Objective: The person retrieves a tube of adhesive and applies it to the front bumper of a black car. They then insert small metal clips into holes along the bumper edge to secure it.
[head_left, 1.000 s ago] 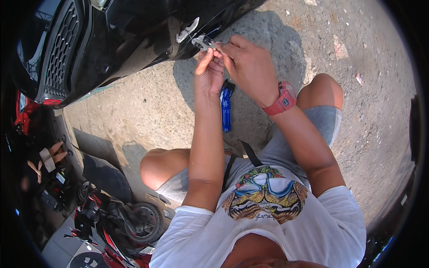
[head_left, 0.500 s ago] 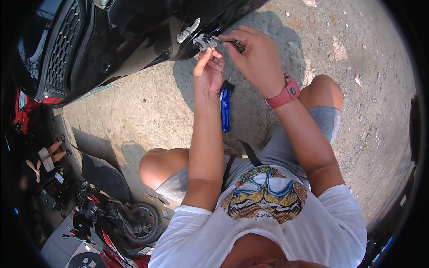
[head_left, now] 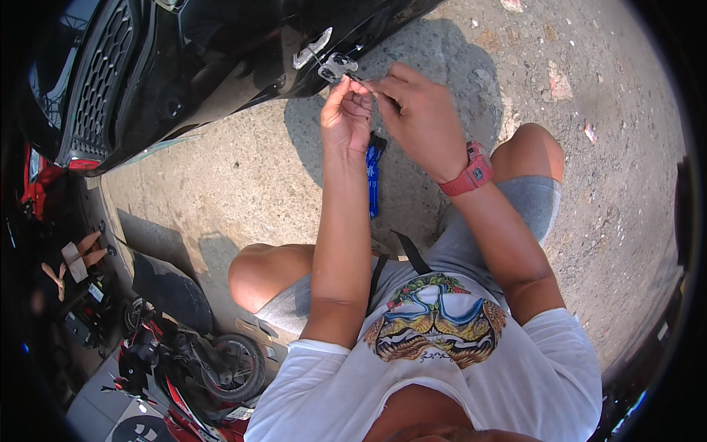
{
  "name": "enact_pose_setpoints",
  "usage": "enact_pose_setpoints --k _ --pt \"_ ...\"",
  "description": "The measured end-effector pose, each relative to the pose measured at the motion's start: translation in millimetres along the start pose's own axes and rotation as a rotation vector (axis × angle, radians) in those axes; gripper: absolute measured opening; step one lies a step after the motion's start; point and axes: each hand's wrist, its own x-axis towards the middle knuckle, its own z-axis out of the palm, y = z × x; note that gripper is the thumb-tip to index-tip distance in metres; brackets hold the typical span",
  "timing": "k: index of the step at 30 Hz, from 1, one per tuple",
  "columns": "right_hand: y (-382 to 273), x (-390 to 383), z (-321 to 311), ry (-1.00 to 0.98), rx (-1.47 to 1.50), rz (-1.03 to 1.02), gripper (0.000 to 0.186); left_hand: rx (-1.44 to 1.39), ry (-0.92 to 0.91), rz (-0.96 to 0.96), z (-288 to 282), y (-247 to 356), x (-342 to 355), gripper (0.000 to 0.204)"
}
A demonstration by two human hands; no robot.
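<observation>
My left hand point(head_left: 346, 114) is closed, thumb and fingers pinching the near edge of a small grey-white fitting point(head_left: 337, 66) with dark parts on it. A thin dark line joins the fitting to a longer, pale, shiny piece point(head_left: 313, 48) against the black car body point(head_left: 228, 55). Close beside it on the right, my right hand point(head_left: 420, 110) is closed in a pinch. A thin dark strand or tool shows between its fingertips and the fitting; its kind cannot be made out. A red wristwatch point(head_left: 471, 169) sits on my right wrist.
A blue-and-black pouch or packet point(head_left: 374, 177) lies on the rough concrete ground point(head_left: 243, 177), partly behind my left forearm. The car's grille point(head_left: 103, 88) is at the upper left. Parked at the lower left is a red-and-black motorcycle point(head_left: 184, 368). My bent knees flank my arms.
My right hand has shifted slightly toward me, its fingertips now lower beside the fitting. The dark thin thing in it shows less. My left hand stays nearly in place.
</observation>
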Motion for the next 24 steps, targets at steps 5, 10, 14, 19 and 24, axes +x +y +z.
enact_pose_setpoints --k 5,10,14,19,24 --pt "0 7 -8 0.068 0.149 0.133 0.015 0.024 0.060 0.034 4 1 0 0.003" --pt "15 30 2 0.061 0.179 0.135 0.017 0.064 0.066 0.039 2 0 1 0.003" --pt "26 31 7 0.031 0.220 0.105 0.018 0.062 0.064 0.041 2 2 2 0.002" --pt "16 18 3 -0.024 0.239 0.175 0.018 0.086 0.094 0.068 3 0 0 0.006" --pt "4 13 -9 0.028 0.229 0.197 0.017 0.191 0.204 0.149 10 -5 -2 0.015"
